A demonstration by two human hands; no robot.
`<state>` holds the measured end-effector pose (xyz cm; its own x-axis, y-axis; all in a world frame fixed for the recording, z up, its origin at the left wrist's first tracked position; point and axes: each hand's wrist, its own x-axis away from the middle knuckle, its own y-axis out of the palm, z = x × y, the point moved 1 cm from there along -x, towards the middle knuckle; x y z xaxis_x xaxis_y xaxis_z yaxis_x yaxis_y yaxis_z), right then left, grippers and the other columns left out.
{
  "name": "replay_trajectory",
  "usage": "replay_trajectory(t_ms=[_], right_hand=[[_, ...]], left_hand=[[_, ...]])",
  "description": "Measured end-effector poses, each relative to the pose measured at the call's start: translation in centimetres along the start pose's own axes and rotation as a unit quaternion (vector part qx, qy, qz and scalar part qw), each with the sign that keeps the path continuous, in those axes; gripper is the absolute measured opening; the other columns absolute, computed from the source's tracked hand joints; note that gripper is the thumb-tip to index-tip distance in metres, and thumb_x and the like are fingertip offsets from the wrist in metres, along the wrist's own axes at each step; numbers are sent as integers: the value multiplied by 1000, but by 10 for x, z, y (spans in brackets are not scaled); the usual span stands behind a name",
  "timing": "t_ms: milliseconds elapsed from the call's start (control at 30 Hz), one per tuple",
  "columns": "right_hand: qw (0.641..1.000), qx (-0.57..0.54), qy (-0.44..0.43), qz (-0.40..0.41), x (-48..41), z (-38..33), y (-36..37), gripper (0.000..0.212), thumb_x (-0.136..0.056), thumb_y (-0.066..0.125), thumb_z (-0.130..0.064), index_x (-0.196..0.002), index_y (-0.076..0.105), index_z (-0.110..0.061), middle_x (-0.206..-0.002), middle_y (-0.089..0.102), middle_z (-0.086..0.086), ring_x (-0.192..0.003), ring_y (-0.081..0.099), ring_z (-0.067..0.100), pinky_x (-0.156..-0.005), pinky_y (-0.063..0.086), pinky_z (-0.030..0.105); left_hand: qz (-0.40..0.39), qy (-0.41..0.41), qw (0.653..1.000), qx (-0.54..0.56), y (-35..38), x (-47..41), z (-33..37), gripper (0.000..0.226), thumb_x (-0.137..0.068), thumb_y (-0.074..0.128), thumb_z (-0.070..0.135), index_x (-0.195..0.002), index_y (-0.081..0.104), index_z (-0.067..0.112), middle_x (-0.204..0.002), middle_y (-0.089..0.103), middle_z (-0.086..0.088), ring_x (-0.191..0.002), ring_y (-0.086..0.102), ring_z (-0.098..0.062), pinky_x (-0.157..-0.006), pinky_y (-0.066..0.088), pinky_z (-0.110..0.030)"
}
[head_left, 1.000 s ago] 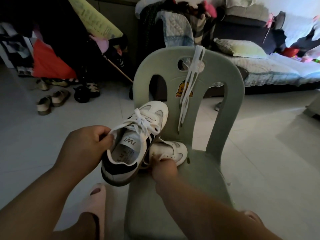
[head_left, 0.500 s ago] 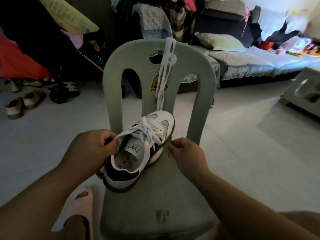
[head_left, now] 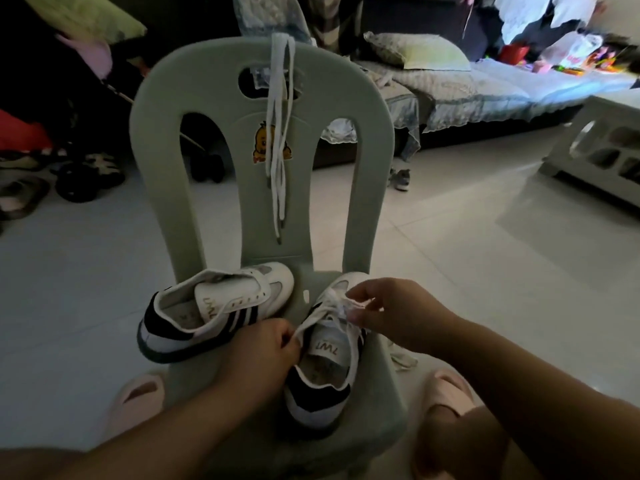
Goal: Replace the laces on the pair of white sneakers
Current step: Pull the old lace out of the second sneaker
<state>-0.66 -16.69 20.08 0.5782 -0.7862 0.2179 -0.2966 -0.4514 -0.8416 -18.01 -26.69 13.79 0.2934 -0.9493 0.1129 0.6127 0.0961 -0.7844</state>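
Two white sneakers with black stripes and heels sit on the seat of a grey-green plastic chair (head_left: 363,140). The laced sneaker (head_left: 323,372) stands at the right, its heel toward me. My left hand (head_left: 263,351) pinches one end of its white lace (head_left: 313,323). My right hand (head_left: 394,313) pinches the knot of that lace over the tongue. The unlaced sneaker (head_left: 214,306) lies at the left, tipped slightly. A spare white lace (head_left: 278,133) hangs from the hole in the chair's backrest.
My feet in pink slippers (head_left: 136,400) flank the chair on the pale tiled floor. Shoes (head_left: 72,181) lie at the far left. A sofa (head_left: 485,84) with cushions runs along the back right, and a white low table (head_left: 602,147) stands at the right.
The laced sneaker went from my left hand's grip down onto the right of the seat. The unlaced sneaker now lies at the left. My right hand moved onto the lace knot.
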Motion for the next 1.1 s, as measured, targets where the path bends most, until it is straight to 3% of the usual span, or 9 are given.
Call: replay_trajectory(t_ms=[133, 267, 333, 433, 500, 633, 833, 1000, 1100], right_hand=[[998, 8, 24, -53, -7, 9, 13, 48, -74, 75, -48, -118, 64, -33, -108, 66, -12, -92, 58, 4, -78, 45, 21], [998, 25, -3, -63, -18, 13, 21, 27, -77, 73, -45, -101, 72, -31, -94, 68, -13, -82, 58, 1, -66, 43, 15], [997, 13, -9, -72, -23, 14, 23, 20, -79, 72, -42, -95, 73, -31, -90, 67, -13, -78, 58, 1, -64, 42, 13], [997, -18, -2, -73, -28, 15, 21, 7, -80, 72, -37, -84, 70, -31, -79, 65, -14, -73, 57, 0, -58, 38, 12], [996, -53, 15, -64, -32, 16, 17, 5, -82, 70, -32, -78, 67, -29, -74, 63, -13, -71, 57, 1, -57, 37, 13], [993, -102, 44, -50, -38, 16, 9, 9, -81, 71, -29, -75, 65, -25, -71, 63, -10, -66, 57, 3, -54, 37, 13], [959, -269, 90, -20, -45, 13, 13, 8, -83, 70, -29, -84, 67, -21, -75, 69, -5, -58, 63, 2, -55, 47, 15], [973, -217, 70, 45, -41, 16, 13, 10, -84, 69, -33, -88, 61, -37, -84, 65, -13, -71, 62, -1, -54, 42, 9], [988, -122, 10, 96, -36, 15, 14, 16, -83, 70, -30, -82, 59, -41, -84, 59, -14, -75, 57, 0, -58, 39, 9]], left_hand=[[-31, -18, 998, -43, 7, 3, -9, 27, -87, 59, 32, -63, 52, 22, -63, 57, 4, -61, 54, -7, -56, 41, -28], [-87, -22, 993, -73, 3, -7, -7, 22, -84, 59, 35, -70, 55, 19, -68, 59, 1, -63, 56, -10, -57, 43, -29], [-136, -16, 986, -95, -6, -16, -3, 15, -82, 60, 38, -83, 59, 24, -77, 61, 5, -73, 59, -10, -66, 49, -30], [-175, -22, 982, -72, -19, -33, 8, 50, -78, 61, 43, -124, 45, 34, -108, 61, 4, -95, 58, -14, -82, 51, -32], [-143, -1, 989, -19, -21, -44, 16, 58, -78, 63, 46, -131, 40, 38, -118, 55, 6, -101, 55, -12, -86, 49, -33], [-124, 120, 985, -13, -11, -56, 32, 48, -79, 66, 49, -124, 52, 40, -109, 46, 19, -96, 48, 3, -79, 42, -17], [-164, 104, 980, 40, 1, -63, 39, 7, -85, 65, 39, -80, 62, 36, -74, 63, 12, -67, 61, 0, -65, 53, -26], [-156, 41, 982, 101, 1, -66, 33, 20, -92, 56, 36, -74, 62, 30, -67, 63, 8, -60, 58, -1, -55, 45, -20], [-148, 2, 977, 153, -1, -66, 28, 19, -93, 56, 33, -80, 69, 31, -71, 68, 10, -67, 63, -3, -62, 47, -21]])
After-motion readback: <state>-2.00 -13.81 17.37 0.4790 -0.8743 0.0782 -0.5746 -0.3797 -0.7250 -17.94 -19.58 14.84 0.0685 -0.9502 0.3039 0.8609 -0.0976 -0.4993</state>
